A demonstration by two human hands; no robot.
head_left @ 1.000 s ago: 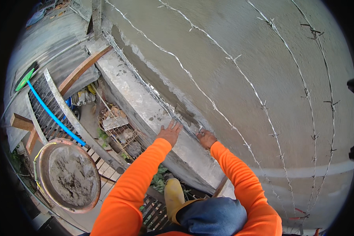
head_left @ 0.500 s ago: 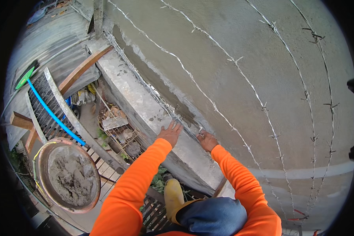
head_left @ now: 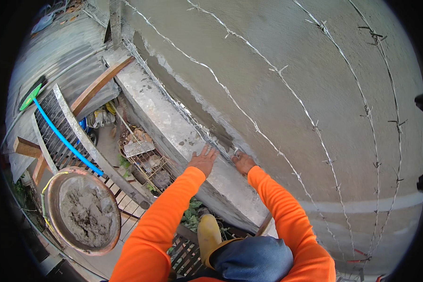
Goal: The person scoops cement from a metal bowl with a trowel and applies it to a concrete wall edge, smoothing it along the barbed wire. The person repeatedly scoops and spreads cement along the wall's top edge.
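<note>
My left hand point(head_left: 204, 160) lies flat with fingers spread on the top of a concrete ledge point(head_left: 162, 110). Just to its right, my right hand point(head_left: 243, 163) reaches to the ledge's far edge, fingers bent together around a small whitish piece point(head_left: 235, 151) too small to name. Along that edge runs a strand of barbed wire point(head_left: 176, 104), close beside my fingertips. Beyond it, a dark groove point(head_left: 192, 101) separates the ledge from the grey plastered wall point(head_left: 286, 42).
More barbed wire strands point(head_left: 281, 71) stretch across in front of the wall. At lower left stands a round basin point(head_left: 116, 221) of wet mortar point(head_left: 87, 211). A green broom head point(head_left: 31, 97) with a blue handle point(head_left: 66, 138), slatted planks and a wire crate point(head_left: 148, 162) lie left.
My right hand has shifted slightly left along the edge, its fingers still bent. The left hand stays flat in place.
</note>
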